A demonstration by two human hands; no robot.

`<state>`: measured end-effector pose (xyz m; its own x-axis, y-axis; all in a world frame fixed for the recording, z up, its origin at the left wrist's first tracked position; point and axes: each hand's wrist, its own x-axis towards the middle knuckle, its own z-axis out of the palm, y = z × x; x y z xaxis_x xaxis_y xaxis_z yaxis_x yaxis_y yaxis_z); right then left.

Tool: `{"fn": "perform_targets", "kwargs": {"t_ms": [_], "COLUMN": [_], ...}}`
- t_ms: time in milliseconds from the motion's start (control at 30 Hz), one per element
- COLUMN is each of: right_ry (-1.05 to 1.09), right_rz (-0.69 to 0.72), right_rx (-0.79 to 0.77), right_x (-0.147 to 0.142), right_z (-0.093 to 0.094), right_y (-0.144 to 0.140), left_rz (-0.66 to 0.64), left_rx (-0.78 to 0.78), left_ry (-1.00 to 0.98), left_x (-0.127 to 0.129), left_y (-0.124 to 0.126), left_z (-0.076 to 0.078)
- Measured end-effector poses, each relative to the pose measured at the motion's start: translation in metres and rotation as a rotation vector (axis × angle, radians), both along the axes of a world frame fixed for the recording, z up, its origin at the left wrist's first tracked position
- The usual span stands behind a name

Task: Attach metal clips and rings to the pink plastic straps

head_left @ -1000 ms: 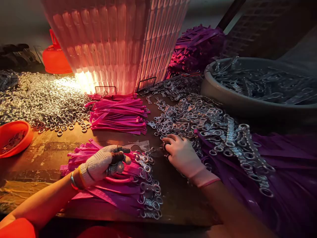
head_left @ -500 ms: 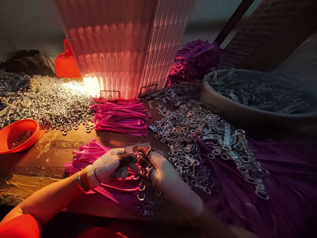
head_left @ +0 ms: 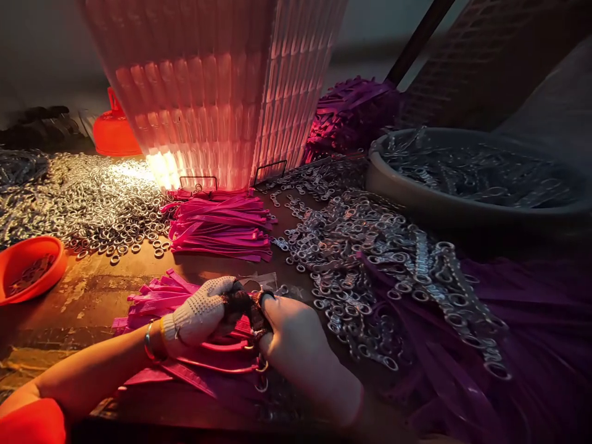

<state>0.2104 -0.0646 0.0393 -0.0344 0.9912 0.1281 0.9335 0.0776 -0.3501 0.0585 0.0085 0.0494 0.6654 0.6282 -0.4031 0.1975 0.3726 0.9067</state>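
My left hand [head_left: 203,309], in a pale dotted glove with dark fingertips, is closed in a pinch over a fan of pink straps [head_left: 157,299] on the table. Fingertip to fingertip with it is my right hand [head_left: 296,330], also closed, with dark coverings on its fingers. Whatever the two hands grip between them is hidden by the fingers and shadow. Just under the hands, pink straps end in metal rings [head_left: 262,365]. To the right of my right hand spreads a heap of metal clasps with ring ends [head_left: 356,265].
Behind the hands lies a bundle of pink straps [head_left: 219,228]. At left are a pile of metal rings [head_left: 106,197] and an orange bowl [head_left: 34,262]. A ribbed translucent panel [head_left: 198,98] stands at the back. At right are a large basin [head_left: 386,179] and long purple straps [head_left: 462,364].
Both hands stay together at the same spot, and the fingers have drawn closer. Rings that showed at the fingertips are now hidden. The whole view has shifted slightly.
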Motion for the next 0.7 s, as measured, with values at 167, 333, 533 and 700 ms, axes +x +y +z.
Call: {"fn": "perform_targets", "kwargs": {"t_ms": [167, 333, 533, 700], "right_ry": [0.189, 0.418, 0.471, 0.718], "right_rz": [-0.211, -0.368, -0.33, -0.282], "right_rx": [0.057, 0.032, 0.08, 0.058], "right_x": [0.002, 0.039, 0.059, 0.056], "right_z": [-0.017, -0.034, -0.037, -0.039], "right_y": [0.002, 0.008, 0.006, 0.01], "left_rz": [-0.034, -0.212, -0.225, -0.244], "left_rx": [0.256, 0.851, 0.983, 1.027], "left_ry": [0.086, 0.378, 0.591, 0.657], "left_x": [0.03, 0.067, 0.097, 0.098], "left_y": [0.024, 0.086, 0.128, 0.125], "left_z": [-0.009, -0.031, -0.053, -0.046]}}
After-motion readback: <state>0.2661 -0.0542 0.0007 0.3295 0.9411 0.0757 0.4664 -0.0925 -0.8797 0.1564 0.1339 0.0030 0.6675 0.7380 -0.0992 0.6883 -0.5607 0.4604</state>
